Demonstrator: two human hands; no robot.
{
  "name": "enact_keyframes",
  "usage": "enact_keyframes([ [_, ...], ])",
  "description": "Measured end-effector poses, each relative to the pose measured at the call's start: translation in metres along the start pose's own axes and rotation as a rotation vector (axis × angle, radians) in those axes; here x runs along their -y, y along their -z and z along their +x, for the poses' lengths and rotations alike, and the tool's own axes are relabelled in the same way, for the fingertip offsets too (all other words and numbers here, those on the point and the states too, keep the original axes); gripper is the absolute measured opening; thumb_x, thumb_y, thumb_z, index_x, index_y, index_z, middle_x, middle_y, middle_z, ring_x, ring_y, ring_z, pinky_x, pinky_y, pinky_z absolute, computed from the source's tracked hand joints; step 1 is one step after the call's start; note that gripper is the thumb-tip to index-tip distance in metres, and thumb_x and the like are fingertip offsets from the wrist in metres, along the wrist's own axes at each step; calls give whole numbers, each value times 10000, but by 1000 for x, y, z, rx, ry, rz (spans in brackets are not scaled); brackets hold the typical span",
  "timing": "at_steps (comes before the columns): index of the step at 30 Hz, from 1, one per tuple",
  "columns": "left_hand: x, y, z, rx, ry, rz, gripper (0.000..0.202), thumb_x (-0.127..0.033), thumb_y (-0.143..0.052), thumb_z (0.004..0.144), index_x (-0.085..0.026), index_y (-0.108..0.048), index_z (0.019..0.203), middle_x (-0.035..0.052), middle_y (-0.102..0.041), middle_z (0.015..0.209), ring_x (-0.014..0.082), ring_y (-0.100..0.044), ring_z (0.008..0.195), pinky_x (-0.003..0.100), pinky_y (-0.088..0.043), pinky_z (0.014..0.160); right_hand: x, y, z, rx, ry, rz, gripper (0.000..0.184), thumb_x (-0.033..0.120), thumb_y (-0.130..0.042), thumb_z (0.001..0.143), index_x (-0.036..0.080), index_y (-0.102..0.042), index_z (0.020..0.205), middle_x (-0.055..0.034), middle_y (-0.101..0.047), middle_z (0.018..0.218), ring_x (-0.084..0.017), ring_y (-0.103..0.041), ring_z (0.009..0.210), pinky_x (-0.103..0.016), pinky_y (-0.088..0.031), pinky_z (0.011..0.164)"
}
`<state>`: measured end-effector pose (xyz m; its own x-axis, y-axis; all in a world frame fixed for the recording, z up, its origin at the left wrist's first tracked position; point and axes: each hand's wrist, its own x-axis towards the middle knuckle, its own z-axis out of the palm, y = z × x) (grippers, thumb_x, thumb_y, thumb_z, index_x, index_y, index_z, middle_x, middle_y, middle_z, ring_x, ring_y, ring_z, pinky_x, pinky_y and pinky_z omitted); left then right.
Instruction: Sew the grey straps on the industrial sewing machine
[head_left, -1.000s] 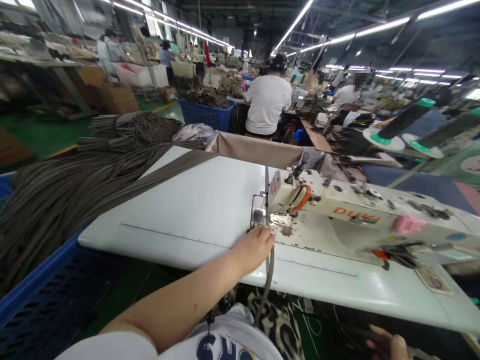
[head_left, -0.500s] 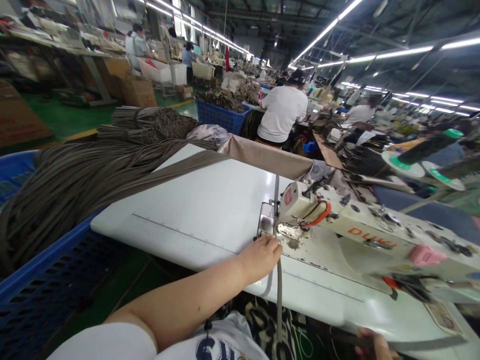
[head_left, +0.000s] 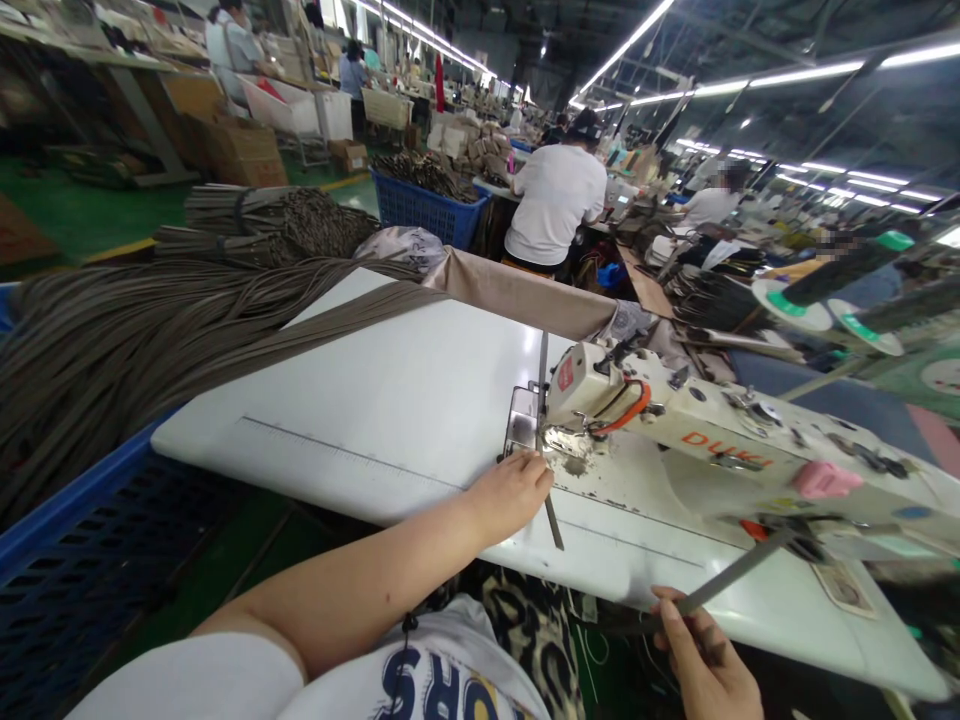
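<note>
My left hand (head_left: 516, 492) rests on the white sewing table just in front of the machine's needle area, its fingers closed over a narrow grey-brown strap (head_left: 553, 522). This strap runs under the sewing machine head (head_left: 592, 385) beside a metal guide (head_left: 523, 420), and its near end lies on the tabletop. At the table's front edge, my right hand (head_left: 701, 655) pinches a second grey-brown strap (head_left: 739, 575) between thumb and fingers. That strap slants up to the right, toward the machine arm.
Many loose straps (head_left: 150, 330) spill from a blue basket (head_left: 82, 540) onto the table's left side. Tied strap bundles (head_left: 255, 220) lie behind them. Thread cones (head_left: 847, 270) stand at right. A co-worker in a white shirt (head_left: 556, 205) sits ahead, near another blue basket (head_left: 431, 210).
My right hand has risen leftward to the table edge, lifting its strap over the tabletop. The strap under my left hand hung past the edge; its end now lies on the table.
</note>
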<state>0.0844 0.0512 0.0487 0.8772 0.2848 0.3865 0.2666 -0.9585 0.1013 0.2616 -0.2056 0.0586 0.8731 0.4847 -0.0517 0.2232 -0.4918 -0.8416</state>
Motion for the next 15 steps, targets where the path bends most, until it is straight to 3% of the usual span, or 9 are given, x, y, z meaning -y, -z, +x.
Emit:
enact_keyframes([
  [3, 0, 1, 0, 2, 15, 0, 157, -134, -494, 1016, -111, -631, 1089, 127, -615, 1150, 243, -595, 1180, 367, -422, 1157, 9, -5, 1, 73, -21, -92, 758, 768, -746, 642, 168, -747, 1106, -31, -724, 817, -194, -651, 700, -262, -540, 635],
  [6, 0, 1, 0, 11, 17, -2, 156, -145, -495, 1020, -122, -632, 1089, 115, -618, 1143, 237, -599, 1155, 366, -430, 1146, 16, -11, -3, 155, -18, -134, 825, 825, -640, 711, 161, -716, 1196, -5, -675, 693, -174, -595, 586, -266, -497, 563],
  [9, 0, 1, 0, 18, 17, -16, 155, -142, -494, 1019, -122, -630, 1090, 118, -618, 1143, 231, -601, 1135, 375, -423, 1156, 16, -18, -5, 205, -1, -144, 841, 839, -564, 771, 148, -709, 1228, 6, -630, 637, -166, -538, 523, -276, -472, 516],
  [15, 0, 0, 0, 13, 31, -40, 115, -164, -527, 1016, -126, -622, 1069, 126, -608, 1133, 232, -604, 1125, 385, -453, 1122, 7, -29, -4, 251, 39, -96, 793, 811, -570, 802, 145, -729, 1203, -1, -627, 641, -165, -523, 519, -281, -468, 509],
])
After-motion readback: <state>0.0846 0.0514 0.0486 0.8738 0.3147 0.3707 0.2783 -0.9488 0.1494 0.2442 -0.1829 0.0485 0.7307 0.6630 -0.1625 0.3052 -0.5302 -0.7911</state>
